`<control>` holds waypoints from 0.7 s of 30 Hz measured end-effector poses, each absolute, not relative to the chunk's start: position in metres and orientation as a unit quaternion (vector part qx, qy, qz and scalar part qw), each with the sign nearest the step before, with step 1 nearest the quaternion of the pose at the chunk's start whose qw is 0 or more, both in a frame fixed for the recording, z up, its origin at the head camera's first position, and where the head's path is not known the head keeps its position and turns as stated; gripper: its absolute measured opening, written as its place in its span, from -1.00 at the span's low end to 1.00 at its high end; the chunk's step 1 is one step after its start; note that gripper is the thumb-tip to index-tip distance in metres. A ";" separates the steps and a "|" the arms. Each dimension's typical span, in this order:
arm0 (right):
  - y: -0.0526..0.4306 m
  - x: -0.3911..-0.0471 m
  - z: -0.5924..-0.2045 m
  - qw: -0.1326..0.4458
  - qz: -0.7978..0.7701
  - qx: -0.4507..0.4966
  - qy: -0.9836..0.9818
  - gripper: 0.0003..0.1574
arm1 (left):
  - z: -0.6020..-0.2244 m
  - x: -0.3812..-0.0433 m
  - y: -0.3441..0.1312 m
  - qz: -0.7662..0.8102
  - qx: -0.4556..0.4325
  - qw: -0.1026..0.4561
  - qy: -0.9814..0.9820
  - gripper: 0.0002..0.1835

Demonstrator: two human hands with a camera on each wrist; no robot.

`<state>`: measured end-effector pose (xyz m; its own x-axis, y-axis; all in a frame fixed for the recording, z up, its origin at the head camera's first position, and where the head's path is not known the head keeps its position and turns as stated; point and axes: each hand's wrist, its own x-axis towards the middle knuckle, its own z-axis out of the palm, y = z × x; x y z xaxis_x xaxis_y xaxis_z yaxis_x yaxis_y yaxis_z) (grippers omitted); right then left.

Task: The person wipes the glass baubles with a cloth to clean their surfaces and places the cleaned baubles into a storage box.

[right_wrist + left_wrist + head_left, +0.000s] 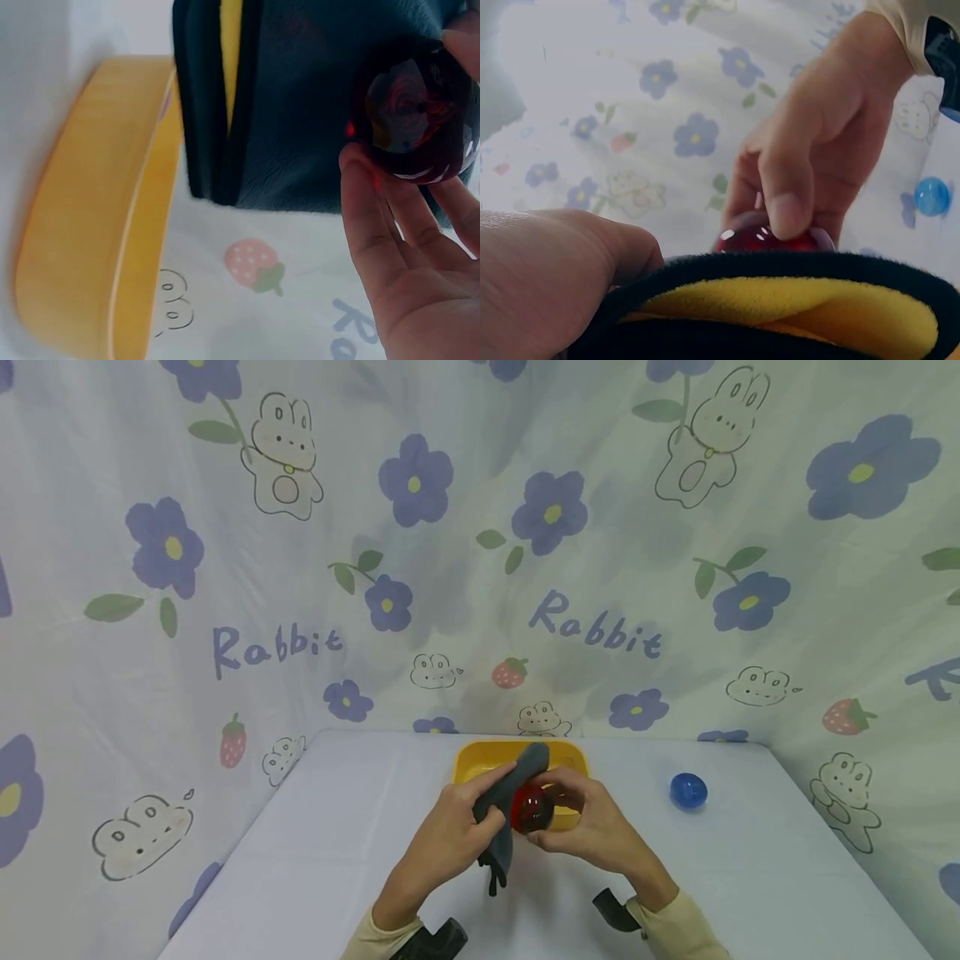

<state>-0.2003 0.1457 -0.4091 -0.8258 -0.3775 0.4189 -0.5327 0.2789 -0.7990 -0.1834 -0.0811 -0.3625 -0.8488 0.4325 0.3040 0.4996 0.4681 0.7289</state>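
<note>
My left hand [456, 827] grips a dark grey cloth [534, 762] that is folded over. Its yellow inner side [840, 304] shows along the fold in the left wrist view. The right hand [596, 818] pinches a shiny, see-through red ball [532, 808] between thumb and fingers. In the right wrist view the ball [420, 112] lies right at the outer grey face of the cloth [300, 142]. Both hands are close together in front of the yellow bin, and dark ends of the cloth hang below the left hand.
Behind the hands on the white table [360, 827] stands a yellow plastic bin [480, 752], partly hidden by them. A blue ball [688, 791] rests on the table to the right. A curtain [465, 568] printed with flowers and rabbits encloses the back and sides.
</note>
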 end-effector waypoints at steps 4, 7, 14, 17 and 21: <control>0.145 -0.197 -0.406 0.081 0.536 0.296 -0.787 -0.32 | -0.364 -0.185 -0.081 -0.436 -0.279 0.041 -0.855 -0.41; 0.144 -0.195 -0.405 0.090 0.538 0.300 -0.782 -0.33 | -0.366 -0.186 -0.082 -0.436 -0.285 0.044 -0.852 -0.42; 0.144 -0.194 -0.405 0.121 0.542 0.301 -0.775 -0.31 | -0.369 -0.188 -0.082 -0.432 -0.294 0.049 -0.851 -0.42; 0.143 -0.194 -0.405 0.131 0.550 0.297 -0.769 -0.30 | -0.369 -0.189 -0.082 -0.432 -0.293 0.041 -0.852 -0.40; 0.144 -0.195 -0.405 0.145 0.562 0.289 -0.761 -0.28 | -0.369 -0.189 -0.081 -0.430 -0.285 0.029 -0.856 -0.38</control>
